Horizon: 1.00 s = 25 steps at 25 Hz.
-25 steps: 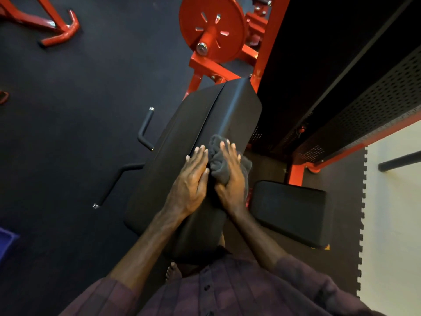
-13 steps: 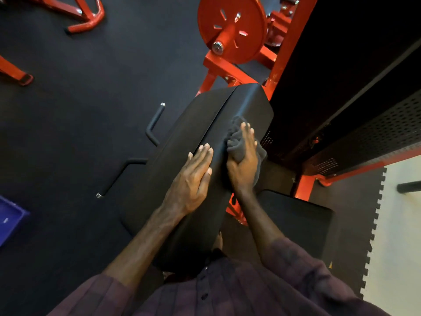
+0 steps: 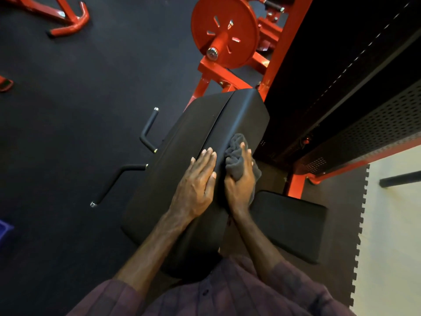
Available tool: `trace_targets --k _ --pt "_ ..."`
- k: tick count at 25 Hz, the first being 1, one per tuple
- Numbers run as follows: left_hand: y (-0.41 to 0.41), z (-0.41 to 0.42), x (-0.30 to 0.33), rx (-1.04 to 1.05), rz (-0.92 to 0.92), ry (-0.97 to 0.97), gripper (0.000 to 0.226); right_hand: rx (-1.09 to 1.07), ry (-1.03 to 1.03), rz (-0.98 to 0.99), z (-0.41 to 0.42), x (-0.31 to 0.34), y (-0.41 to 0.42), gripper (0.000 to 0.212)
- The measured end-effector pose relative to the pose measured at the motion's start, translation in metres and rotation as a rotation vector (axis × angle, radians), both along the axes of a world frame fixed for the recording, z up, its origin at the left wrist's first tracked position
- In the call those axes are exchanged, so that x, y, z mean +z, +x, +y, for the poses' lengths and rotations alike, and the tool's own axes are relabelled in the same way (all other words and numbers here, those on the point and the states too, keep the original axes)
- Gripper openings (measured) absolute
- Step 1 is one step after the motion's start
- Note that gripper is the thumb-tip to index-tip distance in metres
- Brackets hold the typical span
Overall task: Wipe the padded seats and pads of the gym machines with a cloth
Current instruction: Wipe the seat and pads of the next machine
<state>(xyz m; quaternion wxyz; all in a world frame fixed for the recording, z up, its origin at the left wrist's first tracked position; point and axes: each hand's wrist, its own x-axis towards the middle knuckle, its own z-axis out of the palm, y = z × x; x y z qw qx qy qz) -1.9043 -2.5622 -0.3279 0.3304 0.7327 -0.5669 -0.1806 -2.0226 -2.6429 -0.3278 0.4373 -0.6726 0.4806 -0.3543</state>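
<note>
A large black padded back pad [image 3: 182,160] slopes away from me at the frame's centre. My left hand [image 3: 196,185] lies flat on its top face, fingers straight. My right hand [image 3: 239,183] presses a bunched grey cloth [image 3: 234,153] against the pad's right side face; the thumb and fingers wrap part of the cloth. A lower black seat pad [image 3: 293,224] sits to the right, below the back pad.
Two black handles [image 3: 148,131] [image 3: 116,181] stick out left of the pad. A red weight plate [image 3: 224,33] and red frame [image 3: 284,39] stand beyond it. A dark perforated panel [image 3: 364,124] fills the right. Black rubber flooring [image 3: 68,110] spreads to the left.
My right hand slid the cloth up the pad's right side, then back down a little toward me. My left hand stayed flat on the pad.
</note>
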Motion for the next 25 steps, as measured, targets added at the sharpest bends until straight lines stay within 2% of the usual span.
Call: trace_targets --k 3,5,7,9,11,15,18,21,23,25 --pt "0.002 0.000 -0.001 -0.001 0.023 0.013 0.057 0.104 -0.088 -0.007 -0.024 0.000 0.002 0.079" --pt "0.002 -0.001 -0.002 -0.004 0.027 0.012 0.058 0.000 -0.013 -0.010 -0.053 -0.013 0.001 0.079" --pt "0.002 -0.001 -0.001 -0.009 0.040 0.009 0.059 -0.067 0.083 -0.050 -0.032 -0.016 -0.007 0.080" --pt "0.001 -0.003 0.003 0.005 0.045 0.026 0.058 0.032 0.033 -0.058 0.004 -0.011 -0.009 0.079" --pt "0.003 -0.007 0.006 0.012 0.056 0.032 0.058 0.078 0.005 -0.046 -0.012 0.003 -0.004 0.078" --pt "0.003 -0.021 0.000 0.041 0.034 0.008 0.056 -0.109 0.068 0.005 -0.071 -0.008 0.004 0.075" --pt "0.000 -0.032 0.001 0.074 0.003 0.009 0.057 0.042 -0.002 0.017 -0.030 0.000 0.001 0.082" --pt "0.001 -0.043 0.000 0.093 -0.018 0.008 0.055 0.126 -0.118 0.003 -0.070 0.002 0.010 0.079" --pt "0.002 -0.047 0.000 0.115 -0.032 0.011 0.054 0.004 -0.024 0.006 -0.104 -0.005 0.012 0.084" --pt "0.001 -0.052 0.003 0.126 -0.034 0.024 0.055 -0.067 0.114 0.005 -0.092 -0.003 0.004 0.087"
